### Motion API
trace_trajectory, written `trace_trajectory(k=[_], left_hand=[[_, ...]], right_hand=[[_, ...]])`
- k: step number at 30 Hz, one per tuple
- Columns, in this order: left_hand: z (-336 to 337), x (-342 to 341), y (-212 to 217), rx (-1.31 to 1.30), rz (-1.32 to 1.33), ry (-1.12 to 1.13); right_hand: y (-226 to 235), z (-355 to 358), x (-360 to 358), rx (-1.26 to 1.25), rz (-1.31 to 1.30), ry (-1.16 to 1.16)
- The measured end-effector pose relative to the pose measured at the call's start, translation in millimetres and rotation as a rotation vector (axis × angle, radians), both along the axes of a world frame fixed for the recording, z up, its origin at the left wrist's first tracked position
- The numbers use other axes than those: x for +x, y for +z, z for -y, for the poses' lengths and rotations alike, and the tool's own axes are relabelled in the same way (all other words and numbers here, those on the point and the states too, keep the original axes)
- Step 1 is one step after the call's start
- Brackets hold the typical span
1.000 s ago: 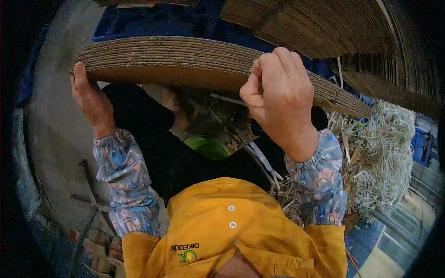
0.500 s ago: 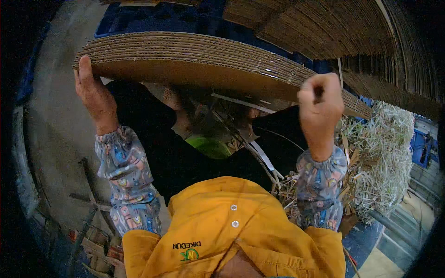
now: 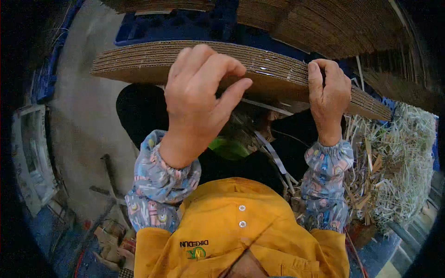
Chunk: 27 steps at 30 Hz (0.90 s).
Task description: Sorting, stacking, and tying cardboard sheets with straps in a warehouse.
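A stack of flat corrugated cardboard sheets (image 3: 273, 83) lies across in front of me, over my knees, its layered edges facing me. My left hand (image 3: 197, 99) is raised before the middle of the stack. Its thumb and fingers are apart, with nothing seen between them, and it hides part of the cardboard. Toward the stack's right end, my right hand (image 3: 330, 92) has its bent fingers and thumb at the layered edge, gripping there. Its fingertips are partly hidden.
Larger piles of cardboard (image 3: 338, 28) rise at the far right, by a blue pallet (image 3: 176, 30). A heap of shredded paper strips (image 3: 403, 162) stands at my right. Something green (image 3: 229, 148) sits between my legs. Dark metal bars (image 3: 111, 180) lie on the floor at left.
My left hand has left the stack's left end and moved right, to its middle. The right hand has gone from a closed, blurred shape to bent fingers at the cardboard edge.
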<state>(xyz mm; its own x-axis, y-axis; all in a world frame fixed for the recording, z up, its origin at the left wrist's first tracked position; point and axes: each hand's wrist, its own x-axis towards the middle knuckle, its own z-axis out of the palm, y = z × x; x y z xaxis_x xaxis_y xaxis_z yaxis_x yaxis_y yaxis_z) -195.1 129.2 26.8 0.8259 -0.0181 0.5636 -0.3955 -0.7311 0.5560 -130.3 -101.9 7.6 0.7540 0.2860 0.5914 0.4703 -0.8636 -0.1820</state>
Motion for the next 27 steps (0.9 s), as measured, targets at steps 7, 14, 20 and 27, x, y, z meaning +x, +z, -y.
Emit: trace_trajectory(k=[7,14,20,27], left_hand=[[8,10,12,0.173,-0.063,-0.014],[6,12,21,0.15,-0.301,-0.062],[6,15,26,0.16,-0.354,-0.107],[4,17,34,0.217,-0.342,-0.136]], right_hand=[[4,-1,-5,0.034,0.035,-0.007],[-1,2,-9,0.046,0.09,0.021],[0,3,-12,0.064,0.1,0.025],[0,2,-12,0.074,0.113,0.028]])
